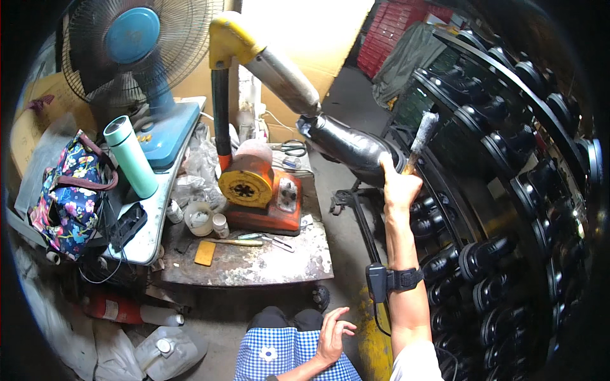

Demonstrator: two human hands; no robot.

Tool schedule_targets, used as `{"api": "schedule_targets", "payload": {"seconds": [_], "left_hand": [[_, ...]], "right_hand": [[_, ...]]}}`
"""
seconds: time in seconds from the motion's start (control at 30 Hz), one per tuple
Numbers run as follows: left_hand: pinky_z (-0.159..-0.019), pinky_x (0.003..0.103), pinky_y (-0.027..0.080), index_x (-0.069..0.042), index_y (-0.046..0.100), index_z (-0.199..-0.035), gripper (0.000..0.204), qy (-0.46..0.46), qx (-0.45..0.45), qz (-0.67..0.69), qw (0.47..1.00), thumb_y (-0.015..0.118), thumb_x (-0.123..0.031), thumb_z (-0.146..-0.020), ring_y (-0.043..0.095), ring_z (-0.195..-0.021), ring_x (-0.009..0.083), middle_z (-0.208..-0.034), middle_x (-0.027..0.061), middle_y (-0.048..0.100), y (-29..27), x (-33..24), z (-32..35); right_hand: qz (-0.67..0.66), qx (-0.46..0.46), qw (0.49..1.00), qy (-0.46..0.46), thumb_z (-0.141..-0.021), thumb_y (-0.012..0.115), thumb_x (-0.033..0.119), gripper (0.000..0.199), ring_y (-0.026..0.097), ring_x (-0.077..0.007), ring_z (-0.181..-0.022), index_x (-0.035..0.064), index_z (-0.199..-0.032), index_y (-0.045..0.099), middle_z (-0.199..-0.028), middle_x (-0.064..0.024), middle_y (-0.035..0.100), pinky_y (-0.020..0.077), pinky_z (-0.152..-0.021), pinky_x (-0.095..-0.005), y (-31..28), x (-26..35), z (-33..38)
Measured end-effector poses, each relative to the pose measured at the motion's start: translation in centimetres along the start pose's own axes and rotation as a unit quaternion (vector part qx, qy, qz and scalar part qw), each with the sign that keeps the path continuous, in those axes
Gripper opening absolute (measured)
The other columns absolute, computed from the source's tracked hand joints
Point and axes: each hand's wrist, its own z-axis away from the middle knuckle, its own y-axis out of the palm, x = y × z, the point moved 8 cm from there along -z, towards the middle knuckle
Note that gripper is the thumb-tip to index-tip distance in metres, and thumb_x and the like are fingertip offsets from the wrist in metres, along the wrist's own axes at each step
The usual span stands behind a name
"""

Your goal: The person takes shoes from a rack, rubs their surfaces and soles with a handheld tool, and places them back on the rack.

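A glossy black shoe (pixel 349 143) is held out at arm's length by my right hand (pixel 402 184), which is closed at its heel end. From the same hand sticks up a short tool with a wooden handle and a grey, fuzzy-looking head, like a brush (pixel 426 130). The shoe's toe lies right by the tip of a metal nozzle (pixel 286 79) on a yellow-elbowed blower (pixel 248 181); whether they touch I cannot tell. My left hand (pixel 332 336) rests above the blue checked apron (pixel 273 349) on my lap, fingers apart and holding nothing.
Racks of black shoes (pixel 483 257) fill the right side. The worn workbench (pixel 254 273) carries a yellow block (pixel 204 253), small jars (pixel 199 219) and scissors (pixel 292 148). On the left stand a fan (pixel 132 38), a mint-green bottle (pixel 131 159) and a floral bag (pixel 75 197).
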Motion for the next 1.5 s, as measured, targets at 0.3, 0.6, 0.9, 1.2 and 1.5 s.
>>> {"api": "schedule_targets", "payload": {"seconds": [0.3, 0.6, 0.9, 1.2, 1.5], "left_hand": [[-0.061, 0.033, 0.052, -0.001, 0.033, -0.12, 0.039, -0.121, -0.092, 0.179, 0.972, 0.034, -0.028, -0.092, 0.058, -0.08, 0.0219, -0.114, 0.013, 0.042, -1.7, 1.2, -0.1], [-0.087, 0.033, 0.044, 0.001, 0.051, -0.112, 0.054, -0.35, 0.015, 0.366, 0.862, 0.041, -0.045, -0.085, 0.056, -0.095, 0.0245, -0.103, 0.0136, 0.059, -2.9, -0.1, -3.7], [-0.074, 0.03, 0.049, -0.001, 0.053, -0.107, 0.051, -0.376, 0.132, 0.191, 0.897, 0.047, -0.046, -0.084, 0.059, -0.084, 0.0184, -0.097, 0.011, 0.06, 4.9, -0.4, 2.2], [-0.062, 0.031, 0.051, -0.007, 0.05, -0.114, 0.039, -0.347, 0.326, -0.086, 0.875, 0.041, -0.036, -0.091, 0.055, -0.089, 0.0138, -0.103, 0.005, 0.055, 11.7, 1.6, 8.0], [-0.066, 0.032, 0.051, -0.003, 0.041, -0.123, 0.038, -0.344, 0.367, -0.184, 0.844, 0.043, -0.024, -0.091, 0.059, -0.087, 0.0199, -0.106, 0.0093, 0.056, 13.0, 7.7, 9.8]], "right_hand": [[-0.245, 0.112, 0.914, 0.303, -0.075, 0.067, 0.019, 0.019, 0.031, -0.0037, -0.031, 0.0065, -0.068, 0.053, -0.052, 0.0035, 0.045, 0.0245, -0.03, -0.0199, -10.6, -10.6, 9.3], [-0.289, 0.297, 0.838, 0.355, -0.057, 0.067, 0.009, 0.069, 0.056, -0.0106, -0.07, -0.0029, -0.12, 0.042, -0.103, -0.0077, 0.056, 0.0451, -0.057, -0.0199, -29.6, -17.4, 20.4], [-0.302, 0.237, 0.818, 0.428, -0.05, 0.073, 0.007, 0.088, 0.043, -0.0208, -0.112, -0.0006, -0.128, 0.032, -0.122, -0.0093, 0.045, 0.0292, -0.098, -0.03, -40.8, -21.1, 27.4], [-0.307, 0.027, 0.847, 0.433, -0.054, 0.068, 0.011, 0.072, 0.05, -0.02, -0.101, -0.004, -0.12, 0.043, -0.111, -0.0095, 0.052, 0.0364, -0.092, -0.0295, -54.6, -23.4, 32.6], [-0.234, -0.419, 0.738, 0.475, -0.069, 0.056, 0.024, 0.026, 0.048, -0.0201, -0.047, 0.0037, -0.086, 0.054, -0.07, -0.0061, 0.056, 0.0334, -0.042, -0.0307, -77.2, -24.5, 53.5]]}}
